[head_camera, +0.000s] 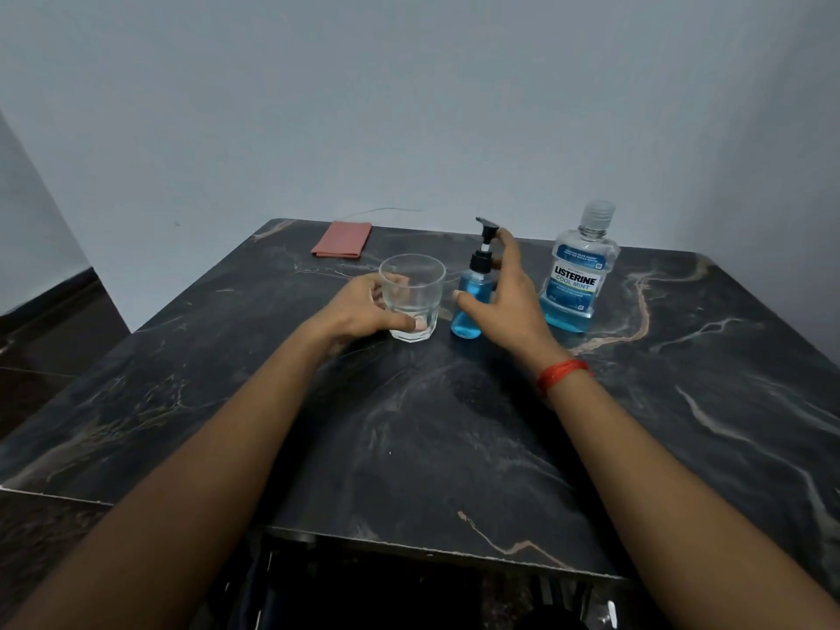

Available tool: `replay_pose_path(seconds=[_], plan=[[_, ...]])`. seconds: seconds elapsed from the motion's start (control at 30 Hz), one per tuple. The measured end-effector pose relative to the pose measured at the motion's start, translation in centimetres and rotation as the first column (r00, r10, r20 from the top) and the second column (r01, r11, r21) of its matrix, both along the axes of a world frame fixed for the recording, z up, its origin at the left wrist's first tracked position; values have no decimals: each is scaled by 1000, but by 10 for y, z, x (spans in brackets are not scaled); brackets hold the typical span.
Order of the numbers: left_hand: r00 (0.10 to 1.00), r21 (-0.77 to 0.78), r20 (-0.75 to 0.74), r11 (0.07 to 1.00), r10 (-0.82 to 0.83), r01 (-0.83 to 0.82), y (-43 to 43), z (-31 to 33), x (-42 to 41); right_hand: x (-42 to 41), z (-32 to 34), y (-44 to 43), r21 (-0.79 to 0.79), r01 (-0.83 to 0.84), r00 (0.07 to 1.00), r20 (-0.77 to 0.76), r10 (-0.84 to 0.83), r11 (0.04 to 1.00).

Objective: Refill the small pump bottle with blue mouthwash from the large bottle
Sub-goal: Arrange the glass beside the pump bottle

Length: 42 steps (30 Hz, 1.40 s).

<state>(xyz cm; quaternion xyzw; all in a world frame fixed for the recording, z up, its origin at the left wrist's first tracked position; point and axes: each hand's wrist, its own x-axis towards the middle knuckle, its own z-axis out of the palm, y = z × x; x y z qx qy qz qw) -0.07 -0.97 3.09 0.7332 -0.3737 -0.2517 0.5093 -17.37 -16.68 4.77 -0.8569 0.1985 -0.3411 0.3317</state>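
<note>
A small pump bottle (472, 302) with blue liquid and a black pump head stands upright in the middle of the dark marble table (454, 425). My right hand (504, 297) is spread around its right side, fingers apart, one fingertip near the pump head and the thumb by the bottle's body. To its right stands the large mouthwash bottle (578, 275), capped, with a clear cap and blue liquid low in it. My left hand (363, 311) grips a clear drinking glass (412, 297) just left of the pump bottle.
A folded pink cloth (342, 239) lies at the table's far left edge. A pale wall rises behind the table. The table's front edge runs near my body, with dark clutter below it.
</note>
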Motion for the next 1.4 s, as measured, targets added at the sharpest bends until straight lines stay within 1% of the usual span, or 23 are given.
replay_pose_path(seconds=[0.1,0.2,0.3,0.4,0.47,0.53,0.63,0.77,1.0,1.23,1.33,1.4], plan=[[1000,-57,5,998,17,-17,1,-4,-3,-3,3,7,-122,-2,1000,11,4,993],[999,-97,28,995,21,-18,1,-5,-3,-3,1,12,-173,4,1000,26,0,985],[999,-111,43,994,11,-6,0,-6,-2,-3,2,6,-149,-43,997,53,52,988],[999,-110,35,994,9,-5,0,-8,-2,0,2,1,-102,-72,978,190,91,992],[999,-97,45,995,20,-16,-1,-9,-3,2,2,-2,-43,-70,958,277,80,997],[997,-101,65,994,47,-40,-2,-9,-5,3,5,-3,-17,-64,952,299,66,998],[991,-129,106,989,82,-68,0,-5,-7,2,5,-2,-85,-63,954,287,85,994],[987,-188,117,979,106,-83,3,1,-8,3,5,6,-202,-75,970,214,118,976],[987,-208,142,977,81,-50,2,6,-14,3,12,16,-327,-5,985,162,62,945],[980,-199,182,979,74,-37,2,7,-17,1,16,19,-383,68,989,148,-11,921],[980,-204,180,978,88,-51,2,7,-16,-1,17,16,-464,96,987,159,-24,880],[979,-218,182,974,97,-56,2,8,-17,-3,18,14,-535,127,987,152,-53,835]])
